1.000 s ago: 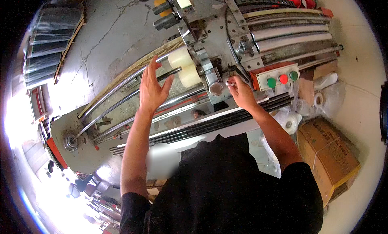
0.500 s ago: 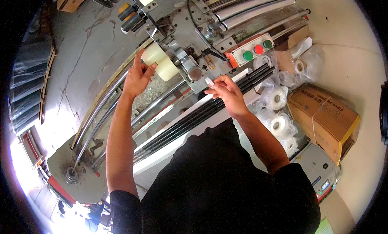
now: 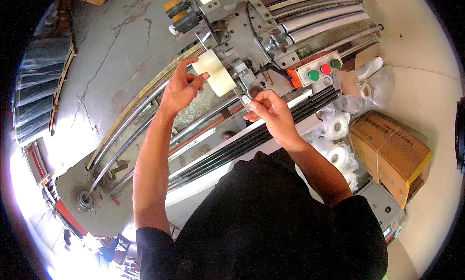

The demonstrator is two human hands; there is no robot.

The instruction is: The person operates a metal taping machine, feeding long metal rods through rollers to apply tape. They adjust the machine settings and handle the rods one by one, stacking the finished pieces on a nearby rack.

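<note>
My left hand (image 3: 183, 90) is at the left side of a pair of pale cream rollers (image 3: 215, 75) on the machine. Its index finger and thumb are apart, with the fingertips at the rollers' edge; the other fingers are partly curled. Below and right of the rollers, my right hand (image 3: 274, 116) pinches a small white piece (image 3: 246, 100) between thumb and fingertips. The piece is partly hidden by the fingers, so its kind is unclear. Beside the rollers sits a metal bracket (image 3: 246, 75) with a dark round knob (image 3: 255, 89) just above my right hand.
Several long black rods (image 3: 232, 151) lie just in front of me. A control box (image 3: 315, 69) with green and red buttons stands to the right, near plastic-wrapped white rolls (image 3: 335, 126) and a cardboard box (image 3: 390, 151). Metal rails (image 3: 127, 119) run along the machine at left.
The view has shifted, so the machine appears farther right. My right hand has brought the white piece closer to the rollers' lower end. My left hand stays at the rollers.
</note>
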